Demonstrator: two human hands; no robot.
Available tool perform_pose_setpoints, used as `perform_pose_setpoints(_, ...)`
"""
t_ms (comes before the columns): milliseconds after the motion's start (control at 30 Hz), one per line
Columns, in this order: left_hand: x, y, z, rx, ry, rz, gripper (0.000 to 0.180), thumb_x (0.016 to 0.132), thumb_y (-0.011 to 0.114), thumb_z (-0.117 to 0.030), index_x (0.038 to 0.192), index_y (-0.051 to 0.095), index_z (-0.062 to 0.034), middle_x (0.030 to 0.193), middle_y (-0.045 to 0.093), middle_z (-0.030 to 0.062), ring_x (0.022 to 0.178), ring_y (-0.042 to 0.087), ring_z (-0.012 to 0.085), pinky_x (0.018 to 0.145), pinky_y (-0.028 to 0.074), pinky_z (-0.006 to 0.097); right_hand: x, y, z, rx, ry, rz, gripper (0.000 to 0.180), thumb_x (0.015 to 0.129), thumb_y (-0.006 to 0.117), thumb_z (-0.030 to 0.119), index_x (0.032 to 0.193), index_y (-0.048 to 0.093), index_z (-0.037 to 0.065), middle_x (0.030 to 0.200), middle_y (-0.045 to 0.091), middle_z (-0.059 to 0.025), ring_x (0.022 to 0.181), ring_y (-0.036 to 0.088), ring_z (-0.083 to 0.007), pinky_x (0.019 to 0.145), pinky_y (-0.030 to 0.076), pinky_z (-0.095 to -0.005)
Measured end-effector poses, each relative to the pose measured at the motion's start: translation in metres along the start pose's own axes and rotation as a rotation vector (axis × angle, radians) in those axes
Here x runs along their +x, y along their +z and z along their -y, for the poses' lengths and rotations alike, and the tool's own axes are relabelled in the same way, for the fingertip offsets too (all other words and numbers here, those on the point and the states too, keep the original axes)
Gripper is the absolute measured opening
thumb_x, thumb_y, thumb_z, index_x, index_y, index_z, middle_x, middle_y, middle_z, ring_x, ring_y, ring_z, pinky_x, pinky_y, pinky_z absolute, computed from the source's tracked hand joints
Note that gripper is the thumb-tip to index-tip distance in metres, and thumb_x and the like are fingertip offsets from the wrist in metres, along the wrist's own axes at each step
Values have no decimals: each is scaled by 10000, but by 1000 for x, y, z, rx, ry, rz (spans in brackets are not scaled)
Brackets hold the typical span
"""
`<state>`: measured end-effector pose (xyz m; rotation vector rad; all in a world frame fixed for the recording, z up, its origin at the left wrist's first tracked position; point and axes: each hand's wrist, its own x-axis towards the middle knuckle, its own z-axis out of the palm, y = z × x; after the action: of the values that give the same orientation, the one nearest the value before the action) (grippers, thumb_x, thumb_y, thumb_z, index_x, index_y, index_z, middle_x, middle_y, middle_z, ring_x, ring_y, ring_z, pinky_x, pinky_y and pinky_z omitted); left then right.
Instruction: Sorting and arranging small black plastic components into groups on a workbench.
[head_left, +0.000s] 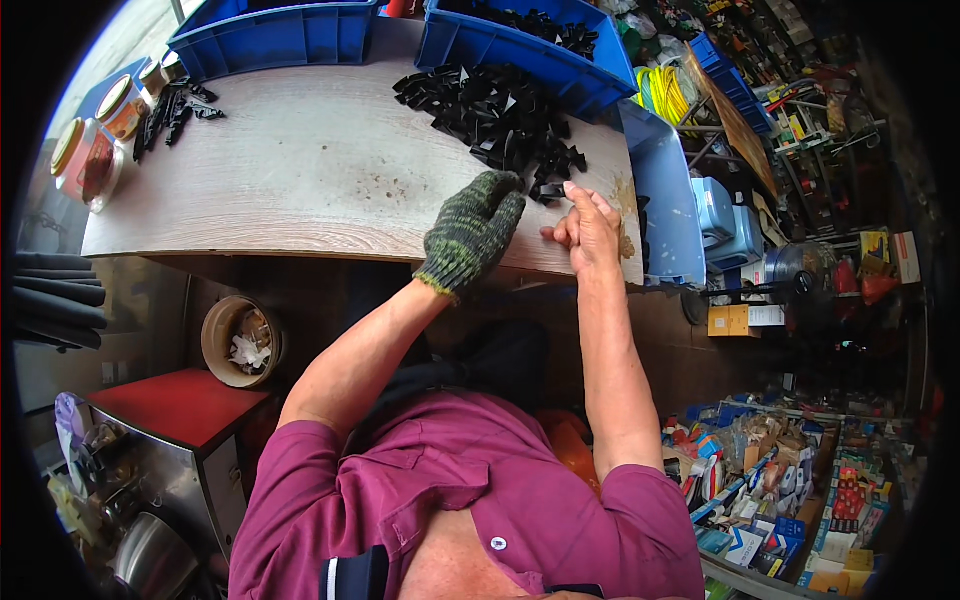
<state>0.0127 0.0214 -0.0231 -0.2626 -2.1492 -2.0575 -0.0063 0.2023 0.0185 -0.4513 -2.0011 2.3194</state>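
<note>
Jars (92, 150) with coloured lids stand at the upper left of the frame on the table (300, 180), beside a small cluster of black parts (175, 108). Blue bins (275, 35) line the top edge. Centre right, a big pile of black clips (500, 115) spreads across the wood. The left hand (475, 228), in a knitted green glove, lies with fingers curled at the pile's near edge, touching the lowest clips; whether it grips one I cannot tell. The right hand (590, 228), bare, sits just beside it with fingertips pinched together, seemingly on a small black piece, though that is mostly hidden. This looks like a pick-and-sort step; any next move would call for a fine pinch on one clip.
</note>
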Motion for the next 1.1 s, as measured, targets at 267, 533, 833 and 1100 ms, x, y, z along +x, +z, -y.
perform_pose_setpoints(267, 20, -12, -33, -144, -285, 255, 283, 960, 638, -238, 1183, 640, -64, 804, 655, 37, 583, 580, 95, 518, 468, 261, -17, 28, -19, 38, -111, 66, 152, 868, 758, 183, 836, 666, 66, 490, 426, 78, 370, 293, -38, 376, 299, -230)
perform_pose_setpoints(533, 25, -10, -18, -185, -197, 307, 238, 948, 621, -263, 923, 618, -26, 732, 635, 78, 567, 595, 139, 525, 481, 302, -10, 36, -30, -56, -204, -63, 231, 857, 795, 240, 926, 668, 59, 773, 612, 39, 650, 500, -42, 597, 391, -211)
perform_pose_setpoints(833, 34, 1, 12, -290, -189, -29, 282, 919, 605, -178, 1136, 627, 1, 836, 674, 108, 626, 635, 168, 558, 531, 317, -25, 52, -31, -30, -280, 212, 269, 969, 660, 217, 1161, 646, 28, 1051, 680, -15, 922, 613, -94, 855, 469, -232)
perform_pose_setpoints(1100, 39, -3, 16, 545, 315, 49, 186, 789, 655, -172, 941, 668, -66, 980, 676, 178, 941, 643, 367, 792, 528, 455, -22, 47, -37, -94, -295, 285, 335, 970, 659, 201, 1222, 558, 4, 1085, 678, -80, 975, 633, -126, 905, 499, -279)
